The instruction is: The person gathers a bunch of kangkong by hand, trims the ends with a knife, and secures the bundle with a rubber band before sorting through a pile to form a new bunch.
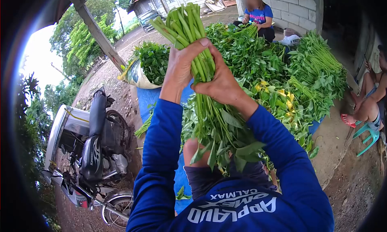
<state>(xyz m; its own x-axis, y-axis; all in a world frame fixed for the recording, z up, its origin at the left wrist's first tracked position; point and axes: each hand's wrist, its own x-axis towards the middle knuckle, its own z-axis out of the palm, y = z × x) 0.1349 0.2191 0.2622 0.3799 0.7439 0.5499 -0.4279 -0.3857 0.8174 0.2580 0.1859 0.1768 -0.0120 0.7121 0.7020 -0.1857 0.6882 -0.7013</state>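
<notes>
A thick bundle of green stems [201, 69] is held up in front of me, its cut ends at the top and its leaves hanging down over my lap. Around its upper left side my left hand [183, 67] is wrapped, thumb across the stems. My right hand [221, 81] grips the bundle from the right, slightly lower, with its thumb pressed on the stems. Part of the fingers of both hands is hidden behind the bundle. Beyond it lies a large heap of leafy greens [258, 59] on a blue tarp [145, 105].
A motorcycle with a sidecar [94, 151] stands at the left. Beside the tarp is a sack of greens [139, 73]. One person [260, 16] sits behind the heap; another [373, 95] sits at the right edge near a green stool [367, 137]. A wooden post [98, 32] rises upper left.
</notes>
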